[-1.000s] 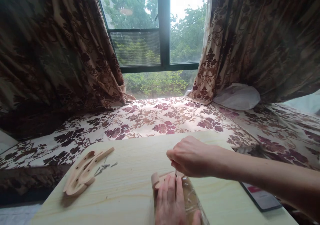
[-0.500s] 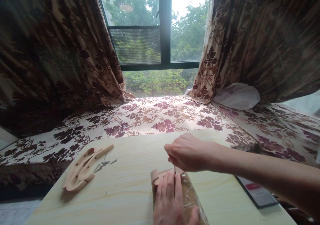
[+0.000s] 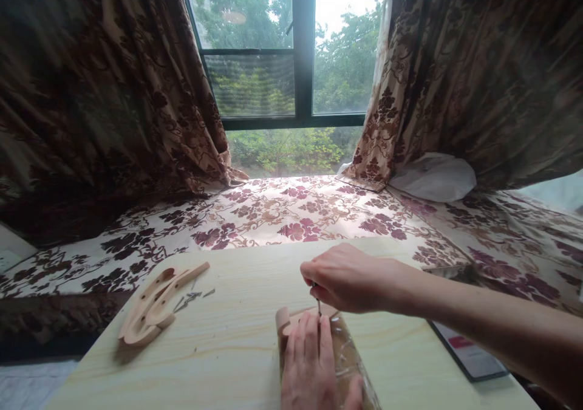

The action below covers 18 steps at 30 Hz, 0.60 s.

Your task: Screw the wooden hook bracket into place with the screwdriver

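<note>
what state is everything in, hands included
Left hand: open, laid over wood piece
Right hand: closed on tool
Tool: near upright
Wood piece: partly covered
Loose parts: overlapping
Screws: scattered
Package: lying flat
Phone: screen lit
Curtains: parted

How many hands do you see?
2. The left hand lies flat over a pale wooden piece; the right hand is just beyond it, closed around a thin tool. No other hand shows.

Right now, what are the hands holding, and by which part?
The right hand grips a thin tool by its upper end; the left hand lies on the wood.
</note>
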Tool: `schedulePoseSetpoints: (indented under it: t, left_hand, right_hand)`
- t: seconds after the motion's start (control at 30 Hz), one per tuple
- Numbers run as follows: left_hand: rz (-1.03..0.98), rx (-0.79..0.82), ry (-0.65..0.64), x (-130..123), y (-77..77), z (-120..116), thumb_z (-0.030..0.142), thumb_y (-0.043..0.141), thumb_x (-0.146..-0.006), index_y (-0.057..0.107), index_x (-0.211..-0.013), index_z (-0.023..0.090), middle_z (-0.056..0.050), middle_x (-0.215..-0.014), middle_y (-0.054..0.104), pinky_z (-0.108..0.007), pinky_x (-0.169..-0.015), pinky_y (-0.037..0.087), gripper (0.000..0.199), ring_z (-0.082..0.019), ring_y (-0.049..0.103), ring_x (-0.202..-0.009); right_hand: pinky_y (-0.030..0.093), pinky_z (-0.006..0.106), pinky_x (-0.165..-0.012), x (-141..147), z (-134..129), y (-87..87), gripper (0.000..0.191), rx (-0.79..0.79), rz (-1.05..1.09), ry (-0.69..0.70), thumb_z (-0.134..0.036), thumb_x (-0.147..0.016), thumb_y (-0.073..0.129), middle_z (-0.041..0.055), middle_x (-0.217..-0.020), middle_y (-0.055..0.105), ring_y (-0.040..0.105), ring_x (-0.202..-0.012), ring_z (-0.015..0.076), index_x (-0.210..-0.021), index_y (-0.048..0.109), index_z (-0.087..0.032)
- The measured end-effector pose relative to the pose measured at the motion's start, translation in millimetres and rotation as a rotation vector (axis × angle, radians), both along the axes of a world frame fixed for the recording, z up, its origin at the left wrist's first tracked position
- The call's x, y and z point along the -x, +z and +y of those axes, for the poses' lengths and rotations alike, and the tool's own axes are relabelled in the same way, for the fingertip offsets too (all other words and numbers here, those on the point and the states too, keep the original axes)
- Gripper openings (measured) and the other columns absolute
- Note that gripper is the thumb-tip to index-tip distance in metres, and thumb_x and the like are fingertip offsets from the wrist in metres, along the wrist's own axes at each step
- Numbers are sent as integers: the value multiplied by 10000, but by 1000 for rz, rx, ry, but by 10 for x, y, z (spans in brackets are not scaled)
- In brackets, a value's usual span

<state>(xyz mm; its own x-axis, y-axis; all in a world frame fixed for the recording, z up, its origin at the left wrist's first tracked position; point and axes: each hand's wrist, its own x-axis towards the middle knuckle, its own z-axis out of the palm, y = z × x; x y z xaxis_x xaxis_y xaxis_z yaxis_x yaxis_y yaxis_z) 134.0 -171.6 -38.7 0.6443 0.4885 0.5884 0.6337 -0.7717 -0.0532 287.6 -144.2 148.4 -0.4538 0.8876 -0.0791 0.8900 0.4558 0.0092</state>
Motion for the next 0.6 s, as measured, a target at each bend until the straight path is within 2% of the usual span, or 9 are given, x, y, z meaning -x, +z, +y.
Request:
schedulePoseSetpoints:
  t: [0.13, 0.27, 0.33, 0.43, 0.5, 0.6]
  left_hand:
    - [-53, 44, 12, -26, -39, -22, 355, 605, -726, 429, -1339, 83, -172, -1331, 519, -436, -987, 415, 694, -325, 456, -1242]
    - [-91, 128, 56, -68, -76, -69, 325, 635, -679, 411, -1366, 121, -161, -1338, 510, -442, -1000, 416, 751, -330, 438, -1260]
    - [-92, 174, 69, -71, -78, -81, 324, 653, -669, 406, -1376, 141, -154, -1341, 507, -445, -995, 428, 771, -337, 440, -1257]
    - [-74, 220, 67, -30, -46, -70, 329, 667, -680, 395, -1384, 134, -155, -1353, 501, -437, -996, 444, 780, -335, 445, -1256]
    - [-34, 226, 34, 23, 6, -46, 328, 642, -724, 384, -1385, 106, -167, -1367, 489, -418, -984, 467, 743, -324, 450, -1259]
    - [38, 216, -28, 97, 119, -12, 352, 578, -799, 380, -1382, 78, -190, -1383, 471, -408, -948, 503, 674, -320, 470, -1251]
  right_hand:
    - [239, 267, -499, -49, 17, -31, 162, -53, 69, -90, -271, -838, 542, 89, -722, 708, 604, -605, 175, -844, 645, -146]
    - [324, 241, -545, -265, -62, -86, 227, -126, 194, -189, -300, -903, 457, 44, -733, 682, 574, -632, 140, -855, 638, -172]
    - [357, 232, -540, -389, -172, -207, 233, -176, 520, -344, -342, -889, 480, 13, -669, 631, 526, -584, 123, -810, 622, -175]
    - [374, 234, -491, -509, -395, -504, 275, -200, 886, -513, -416, -882, 478, -20, -588, 549, 481, -524, 121, -823, 604, -180]
    - [369, 238, -467, -532, -544, -706, 300, -233, 1033, -645, -455, -874, 480, -25, -584, 518, 473, -510, 123, -820, 595, -183]
    - [355, 239, -443, -511, -700, -899, 308, -244, 1123, -745, -477, -859, 504, -34, -565, 482, 450, -485, 121, -814, 595, -186]
